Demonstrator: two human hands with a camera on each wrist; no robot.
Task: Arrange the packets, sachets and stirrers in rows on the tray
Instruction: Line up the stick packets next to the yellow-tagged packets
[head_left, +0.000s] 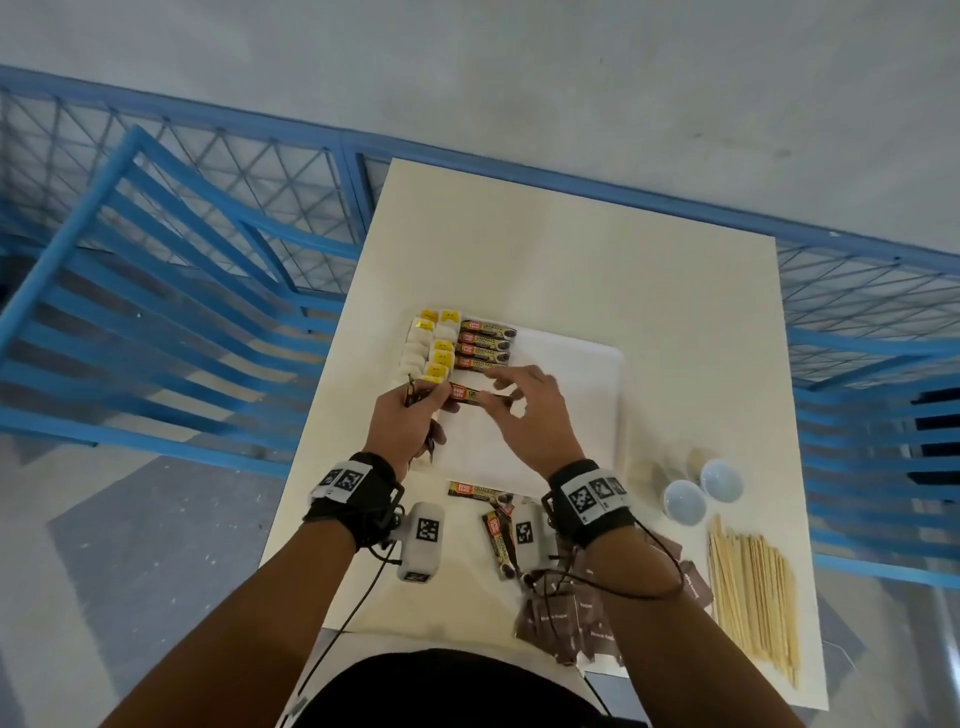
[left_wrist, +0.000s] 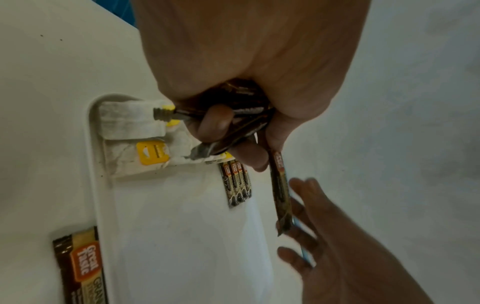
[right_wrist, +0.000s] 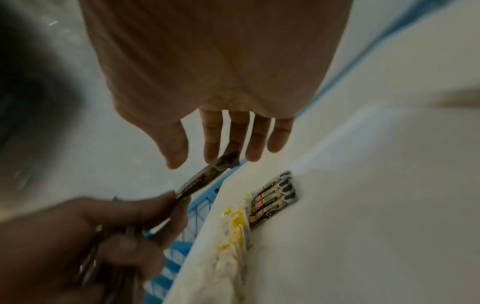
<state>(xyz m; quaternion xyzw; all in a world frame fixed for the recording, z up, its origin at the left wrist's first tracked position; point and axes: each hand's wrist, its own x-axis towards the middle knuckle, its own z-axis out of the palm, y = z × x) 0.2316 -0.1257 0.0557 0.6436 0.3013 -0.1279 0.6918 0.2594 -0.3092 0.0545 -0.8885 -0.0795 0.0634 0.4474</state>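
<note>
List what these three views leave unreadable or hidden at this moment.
- Number of coffee sachets bunched in the left hand: its curled fingers cover them in every view.
- Print on the brown packets: head view, too small, partly under the right wrist.
- Right hand contact with the held sachet: right wrist view, motion-blurred.

brown coffee sachet (head_left: 478, 393) level above white tray (head_left: 571, 395), beside four rowed sachets (head_left: 485, 345) and yellow-tagged tea bags (head_left: 431, 345)

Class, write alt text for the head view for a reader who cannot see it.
Over a white tray, the left hand grips a bunch of coffee sachets while the right hand takes one sachet from it. Tea bags and a sachet row fill the tray's far-left corner.
</note>
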